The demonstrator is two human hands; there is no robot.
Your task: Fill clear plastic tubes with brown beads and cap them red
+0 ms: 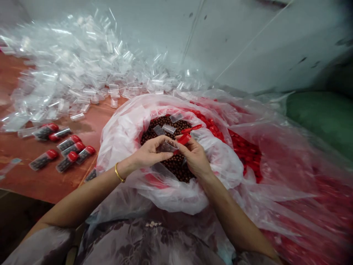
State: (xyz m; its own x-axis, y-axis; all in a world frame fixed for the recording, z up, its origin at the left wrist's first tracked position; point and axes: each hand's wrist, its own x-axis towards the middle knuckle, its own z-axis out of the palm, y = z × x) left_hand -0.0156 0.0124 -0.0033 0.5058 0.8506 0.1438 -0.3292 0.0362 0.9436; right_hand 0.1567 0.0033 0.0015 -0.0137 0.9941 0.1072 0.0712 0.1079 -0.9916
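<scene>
Over a bag of small brown balls point(179, 167), my left hand point(150, 151) is closed around a clear plastic tube point(165, 146) with some brown balls in it. My right hand point(194, 156) pinches a red cap point(184, 138) close to the tube's open end. The cap looks apart from the tube's mouth, though the fingers hide part of the gap. Several clear empty tubes point(168, 129) lie on the balls just beyond my hands. Another red piece point(191, 129) rests at the far right of the balls.
Filled tubes with red caps point(67, 162) lie on the reddish table point(107, 110) at left. Behind them is a large heap of clear tubes point(82, 62). A white plastic bag point(118, 121) surrounds the balls. Red caps point(245, 152) fill clear plastic at right, near a green surface point(320, 117).
</scene>
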